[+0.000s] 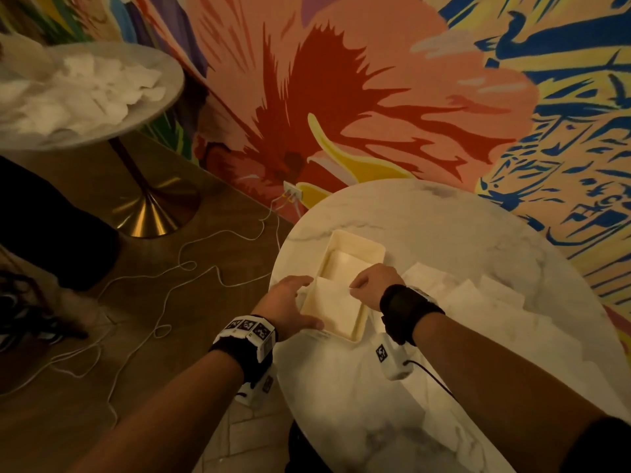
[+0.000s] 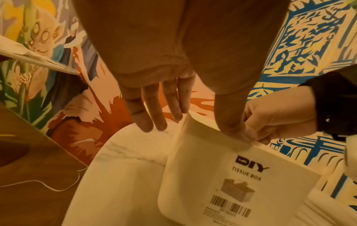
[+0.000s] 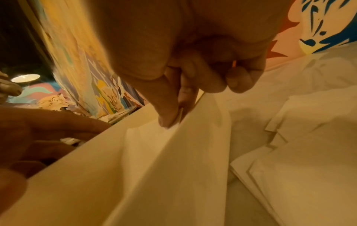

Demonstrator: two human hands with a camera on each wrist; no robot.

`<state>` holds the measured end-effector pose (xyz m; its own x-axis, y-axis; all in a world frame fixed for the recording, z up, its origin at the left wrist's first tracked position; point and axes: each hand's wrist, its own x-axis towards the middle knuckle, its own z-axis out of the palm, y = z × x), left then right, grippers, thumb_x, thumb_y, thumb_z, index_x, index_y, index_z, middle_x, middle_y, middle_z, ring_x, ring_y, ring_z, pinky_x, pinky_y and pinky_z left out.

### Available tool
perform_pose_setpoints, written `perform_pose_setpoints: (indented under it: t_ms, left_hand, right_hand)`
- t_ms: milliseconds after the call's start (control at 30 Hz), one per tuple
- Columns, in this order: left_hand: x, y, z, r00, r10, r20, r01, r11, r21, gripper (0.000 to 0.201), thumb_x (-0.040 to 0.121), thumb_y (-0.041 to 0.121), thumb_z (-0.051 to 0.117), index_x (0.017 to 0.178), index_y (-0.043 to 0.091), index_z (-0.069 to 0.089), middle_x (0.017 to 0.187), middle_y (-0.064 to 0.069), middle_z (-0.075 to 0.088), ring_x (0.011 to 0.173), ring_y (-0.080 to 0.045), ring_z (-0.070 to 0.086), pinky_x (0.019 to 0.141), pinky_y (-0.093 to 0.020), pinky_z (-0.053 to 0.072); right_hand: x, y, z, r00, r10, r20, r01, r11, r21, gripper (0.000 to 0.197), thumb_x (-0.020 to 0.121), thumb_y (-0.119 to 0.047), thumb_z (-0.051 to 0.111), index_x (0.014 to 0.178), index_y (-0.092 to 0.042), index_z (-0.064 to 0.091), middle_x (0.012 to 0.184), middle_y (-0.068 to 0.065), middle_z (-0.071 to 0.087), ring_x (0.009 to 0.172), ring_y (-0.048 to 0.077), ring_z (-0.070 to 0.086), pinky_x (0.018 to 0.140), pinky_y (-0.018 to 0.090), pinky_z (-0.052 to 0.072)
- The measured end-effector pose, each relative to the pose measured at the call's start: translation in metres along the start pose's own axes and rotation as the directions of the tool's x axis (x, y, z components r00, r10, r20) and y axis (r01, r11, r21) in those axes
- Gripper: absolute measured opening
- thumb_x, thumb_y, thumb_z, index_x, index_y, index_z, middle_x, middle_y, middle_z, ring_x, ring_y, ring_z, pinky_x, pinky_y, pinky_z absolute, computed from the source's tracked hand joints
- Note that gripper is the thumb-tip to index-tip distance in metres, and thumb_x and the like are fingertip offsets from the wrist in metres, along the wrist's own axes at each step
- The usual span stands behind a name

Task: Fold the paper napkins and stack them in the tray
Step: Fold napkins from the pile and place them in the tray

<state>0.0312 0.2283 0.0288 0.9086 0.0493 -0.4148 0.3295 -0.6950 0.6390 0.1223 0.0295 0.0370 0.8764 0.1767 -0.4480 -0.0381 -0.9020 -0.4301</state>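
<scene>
A cream tray [image 1: 370, 249], labelled as a tissue box [image 2: 231, 175], stands near the left edge of the round marble table [image 1: 444, 387]. My left hand [image 1: 309, 302] braces its near left corner, thumb on the rim [image 2: 234, 131] and fingers [image 2: 154, 116] straight beside the wall. My right hand [image 1: 353, 287] pinches the edge of a folded white napkin [image 1: 333, 302] between thumb and forefinger [image 3: 172, 120]. The napkin [image 3: 173, 168] hangs over the tray's near end, and another folded napkin [image 1: 345, 264] lies inside.
Loose napkins [image 1: 478, 295] are spread on the table right of the tray. A second round table [image 1: 164, 97] at the back left carries a heap of napkins [image 1: 85, 90]. White cables [image 1: 170, 285] trail over the wooden floor. The painted wall [image 1: 341, 97] is close behind.
</scene>
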Motion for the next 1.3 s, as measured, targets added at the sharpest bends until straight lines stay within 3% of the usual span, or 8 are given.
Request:
perform_pose_setpoints:
  t_ms: [400,767,833,933,1100,1200,1300]
  left_hand:
    - [0.0,0.001,-0.002,1.0,-0.02,-0.001,0.02,1.0,-0.005,0.094,0.061,0.04,0.093,0.141,0.032,0.045,0.143,0.011,0.047,0.122,-0.012,0.051,0.104,-0.036,0.047]
    - [0.002,0.002,-0.002,0.999,-0.036,0.004,0.036,0.999,-0.009,0.095,0.06,0.037,0.094,0.141,0.032,0.045,0.142,0.011,0.047,0.121,-0.013,0.051,0.105,-0.038,0.047]
    - [0.001,0.003,-0.002,0.999,-0.038,0.007,0.038,0.999,-0.008,0.094,0.06,0.037,0.093,0.141,0.032,0.045,0.142,0.011,0.047,0.121,-0.012,0.05,0.105,-0.038,0.047]
    - [0.001,0.003,-0.002,0.999,-0.04,0.008,0.04,0.999,-0.001,0.095,0.061,0.037,0.093,0.142,0.032,0.044,0.143,0.011,0.047,0.121,-0.013,0.051,0.105,-0.038,0.046]
    - [0.002,0.003,-0.003,0.999,-0.042,0.015,0.041,0.999,0.027,0.101,0.06,0.041,0.093,0.145,0.034,0.04,0.146,0.011,0.044,0.126,-0.015,0.049,0.107,-0.041,0.045]
    - [0.004,0.005,-0.005,0.999,-0.032,0.04,0.03,0.998,0.056,0.109,0.059,0.042,0.093,0.149,0.036,0.032,0.147,0.009,0.043,0.13,-0.018,0.046,0.109,-0.044,0.043]
    - [0.005,0.014,-0.01,0.999,0.005,0.035,-0.01,0.99,0.143,0.113,0.06,0.043,0.092,0.152,0.036,0.026,0.15,0.006,0.038,0.136,-0.022,0.038,0.112,-0.047,0.037]
  right_hand:
    - [0.004,0.001,0.02,0.996,0.059,0.069,-0.048,0.988,-0.15,0.014,0.085,-0.029,0.069,0.098,-0.025,0.075,0.104,-0.003,0.072,0.097,0.017,0.066,0.089,0.031,0.055]
    - [0.009,0.0,0.02,0.996,0.071,0.057,-0.064,0.992,-0.108,0.003,0.082,-0.03,0.07,0.08,-0.031,0.07,0.102,-0.005,0.072,0.095,0.017,0.066,0.087,0.031,0.056]
    - [0.008,0.0,0.021,0.995,0.074,0.062,-0.065,0.989,-0.136,0.002,0.083,-0.031,0.07,0.083,-0.031,0.072,0.103,-0.005,0.072,0.095,0.017,0.066,0.088,0.032,0.056]
    - [0.007,0.001,0.024,0.994,0.064,0.084,-0.045,0.974,-0.222,0.019,0.085,-0.034,0.07,0.103,-0.027,0.073,0.112,-0.003,0.071,0.102,0.019,0.065,0.092,0.034,0.055]
    - [0.002,0.003,0.016,0.996,0.02,0.084,0.003,0.964,-0.266,0.046,0.088,-0.042,0.067,0.131,-0.028,0.059,0.131,-0.003,0.062,0.118,0.02,0.059,0.101,0.036,0.048]
    - [-0.006,0.004,-0.001,0.999,-0.04,0.026,0.045,0.969,-0.242,0.044,0.092,-0.04,0.062,0.135,-0.03,0.056,0.136,-0.005,0.059,0.122,0.02,0.056,0.102,0.033,0.046]
    - [-0.018,0.011,-0.028,0.991,-0.07,-0.114,0.061,0.995,-0.082,0.033,0.094,-0.037,0.06,0.125,-0.03,0.065,0.128,-0.006,0.065,0.116,0.019,0.06,0.101,0.031,0.047]
